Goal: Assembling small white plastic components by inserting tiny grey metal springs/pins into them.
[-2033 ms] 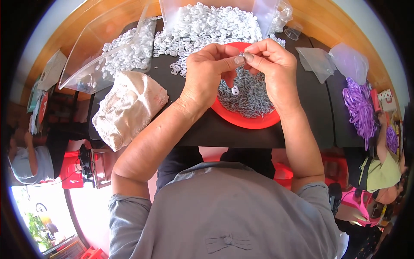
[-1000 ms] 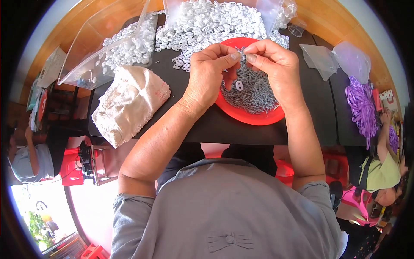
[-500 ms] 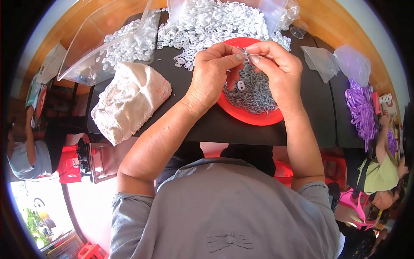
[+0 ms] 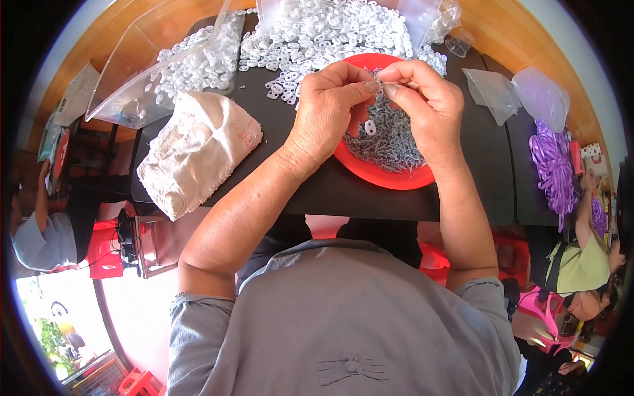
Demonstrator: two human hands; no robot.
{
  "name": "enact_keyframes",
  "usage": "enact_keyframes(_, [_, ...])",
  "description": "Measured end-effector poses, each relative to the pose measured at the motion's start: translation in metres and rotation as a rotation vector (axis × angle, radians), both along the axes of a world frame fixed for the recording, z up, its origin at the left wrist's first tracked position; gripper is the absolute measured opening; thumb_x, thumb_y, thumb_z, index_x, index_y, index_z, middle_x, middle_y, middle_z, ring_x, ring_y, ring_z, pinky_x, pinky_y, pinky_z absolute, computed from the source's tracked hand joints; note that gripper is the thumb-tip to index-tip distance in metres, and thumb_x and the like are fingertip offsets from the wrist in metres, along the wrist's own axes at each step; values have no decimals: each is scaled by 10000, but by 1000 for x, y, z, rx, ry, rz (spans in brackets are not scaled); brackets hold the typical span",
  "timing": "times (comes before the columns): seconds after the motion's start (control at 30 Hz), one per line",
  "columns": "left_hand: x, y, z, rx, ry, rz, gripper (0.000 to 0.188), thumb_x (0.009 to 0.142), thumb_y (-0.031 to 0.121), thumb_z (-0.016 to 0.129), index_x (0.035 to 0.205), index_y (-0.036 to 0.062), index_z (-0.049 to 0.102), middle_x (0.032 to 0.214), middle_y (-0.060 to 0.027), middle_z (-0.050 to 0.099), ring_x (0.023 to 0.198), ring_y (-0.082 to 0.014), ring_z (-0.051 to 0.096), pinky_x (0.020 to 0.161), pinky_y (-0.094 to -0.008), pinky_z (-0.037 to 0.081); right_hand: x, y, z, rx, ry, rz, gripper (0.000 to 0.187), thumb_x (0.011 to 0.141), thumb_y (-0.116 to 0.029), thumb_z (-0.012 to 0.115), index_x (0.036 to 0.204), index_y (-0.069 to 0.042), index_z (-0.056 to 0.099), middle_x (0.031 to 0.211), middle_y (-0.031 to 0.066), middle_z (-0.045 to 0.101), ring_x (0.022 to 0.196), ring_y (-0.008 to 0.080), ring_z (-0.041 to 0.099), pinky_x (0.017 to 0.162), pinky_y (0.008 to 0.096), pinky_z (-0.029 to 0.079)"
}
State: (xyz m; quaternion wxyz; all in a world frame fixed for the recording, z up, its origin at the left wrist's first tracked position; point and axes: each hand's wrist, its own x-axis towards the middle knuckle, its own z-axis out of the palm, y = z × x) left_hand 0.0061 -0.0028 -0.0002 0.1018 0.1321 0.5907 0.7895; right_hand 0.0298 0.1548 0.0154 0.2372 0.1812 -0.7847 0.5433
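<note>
On the black table (image 4: 317,191), a large heap of white plastic rings (image 4: 330,30) remains at the far edge while both hands, left hand (image 4: 327,109) and right hand (image 4: 426,102), pinch one small metal piece (image 4: 380,84) above the red dish (image 4: 389,175) of grey metal pieces (image 4: 393,142) near the front edge.

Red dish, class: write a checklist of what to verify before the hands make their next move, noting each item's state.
1. Left hand and right hand meet fingertip to fingertip above the red dish: ok.
2. Small piece pinched between them: cannot tell.
3. Dish holds grey metal bits: ok.
4. White plastic pieces heaped just behind: ok.
5. Cloth bundle lies apart from the dish: ok.
</note>
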Motion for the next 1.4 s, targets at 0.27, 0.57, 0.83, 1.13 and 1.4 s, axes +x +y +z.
enact_keyframes(0.27, [0, 0, 1, -15, -17, 6, 104, 880, 83, 621, 879, -20, 612, 720, -40, 605, 539, -79, 538, 416, -217, 416, -2, 2, -2, 38, 39, 0, 133, 806, 82, 588, 895, 11, 656, 800, 59, 688, 755, 103, 650, 678, 236, 514])
enact_keyframes(0.57, [5, 4, -3, -4, 5, 29, 112, 897, 84, 624, 893, -27, 608, 710, -44, 600, 516, -89, 520, 427, -217, 387, -1, -5, -11, 93, 145, 6, 159, 823, 121, 573, 920, 16, 642, 845, 8, 671, 730, 50, 598, 647, 189, 478])
enact_keyframes(0.83, [5, 5, -9, -28, 26, 133, 79, 884, 51, 633, 865, -25, 616, 691, -35, 585, 508, -83, 502, 418, -218, 369, -2, -14, -22, 56, 187, 8, 203, 808, 149, 546, 933, 16, 634, 859, 23, 676, 760, 63, 613, 664, 195, 483])
enact_keyframes(1.13, [-8, -5, -3, -168, 32, 157, 111, 858, 76, 677, 851, -29, 641, 683, -43, 601, 510, -101, 530, 412, -232, 390, -10, 9, -3, 88, -103, 24, 69, 874, 23, 619, 934, 16, 652, 869, 5, 680, 787, 42, 605, 707, 197, 487])
enact_keyframes(1.4, [-14, -10, -6, -74, -47, 89, 91, 833, 52, 645, 787, -26, 629, 636, -50, 590, 491, -100, 536, 379, -235, 402, 3, 9, -2, 911, -43, 80, 101, 763, -58, 664, 864, -58, 666, 831, 66, 603, 749, 267, 592, 660, 372, 455])
